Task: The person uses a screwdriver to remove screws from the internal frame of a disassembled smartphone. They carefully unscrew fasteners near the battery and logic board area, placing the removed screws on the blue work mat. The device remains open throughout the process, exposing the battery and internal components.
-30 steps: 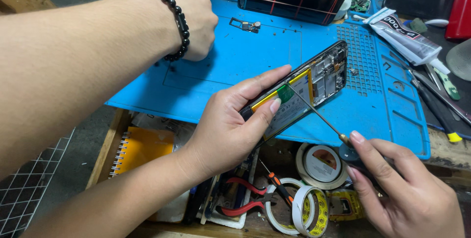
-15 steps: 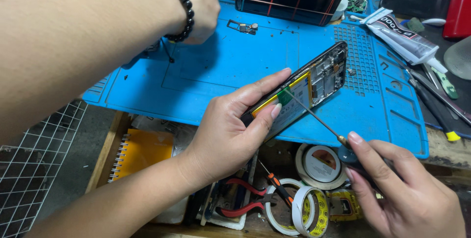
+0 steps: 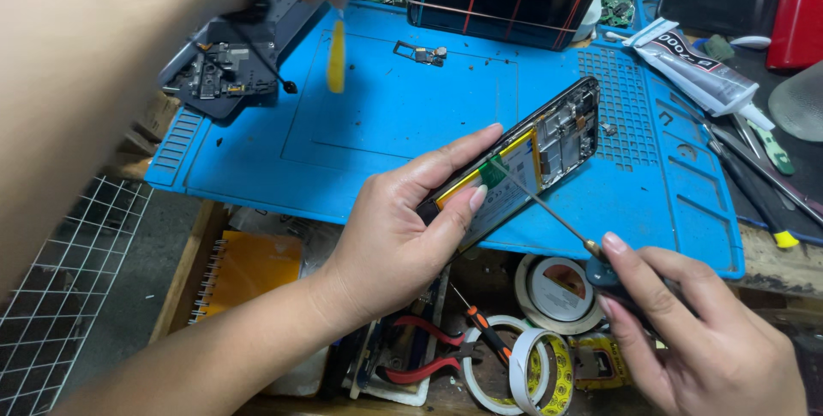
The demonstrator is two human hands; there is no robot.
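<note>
Holding the opened phone (image 3: 523, 155) tilted in my left hand (image 3: 403, 236), fingers closed round its edge above the blue mat (image 3: 386, 125), I pinch a thin screwdriver (image 3: 549, 210) in my right hand (image 3: 694, 339), tip on the yellow-edged battery. A slip could pierce that soft cell. Metal shaft, glossy frame, ribbed rubber mat. Another person's arm (image 3: 103, 65) reaches across, beyond my left hand.

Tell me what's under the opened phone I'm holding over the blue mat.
Under the opened phone, held by the left hand, lies the blue mat. Below its near edge sit tape rolls. The phone and hand hide whatever lies directly beneath them.
</note>
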